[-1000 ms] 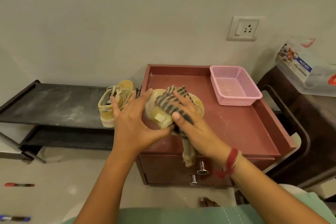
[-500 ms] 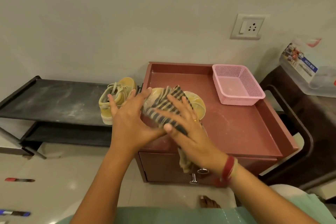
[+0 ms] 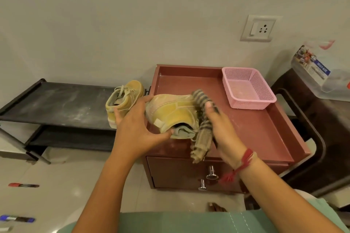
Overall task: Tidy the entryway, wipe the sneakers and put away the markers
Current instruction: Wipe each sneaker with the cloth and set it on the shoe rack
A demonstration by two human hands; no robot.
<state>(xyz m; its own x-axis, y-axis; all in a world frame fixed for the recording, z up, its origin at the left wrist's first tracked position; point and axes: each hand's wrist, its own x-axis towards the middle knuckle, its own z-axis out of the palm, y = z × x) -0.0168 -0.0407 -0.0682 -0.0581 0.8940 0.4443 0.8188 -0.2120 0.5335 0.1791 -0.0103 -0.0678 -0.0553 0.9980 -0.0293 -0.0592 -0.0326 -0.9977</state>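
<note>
- Left hand (image 3: 136,128) is gripping the dusty yellow suede sneaker (image 3: 174,111) at the heel, above the maroon cabinet top (image 3: 255,128).
- Right hand (image 3: 223,130) is holding the striped grey-beige cloth (image 3: 203,128) against the sneaker's side.
- Judged mid-wipe; the second yellow sneaker (image 3: 125,100) is waiting on the black rack (image 3: 56,104), and the red marker (image 3: 23,185) and blue marker (image 3: 17,219) are lying on the floor.

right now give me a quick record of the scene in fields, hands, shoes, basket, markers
left hand: grips yellow sneaker at its heel, over the cabinet
right hand: holds striped cloth against that sneaker's side
second sneaker: on black shoe rack
pink basket: on cabinet, back right, looks empty
markers: red marker and blue marker on floor, left
</note>
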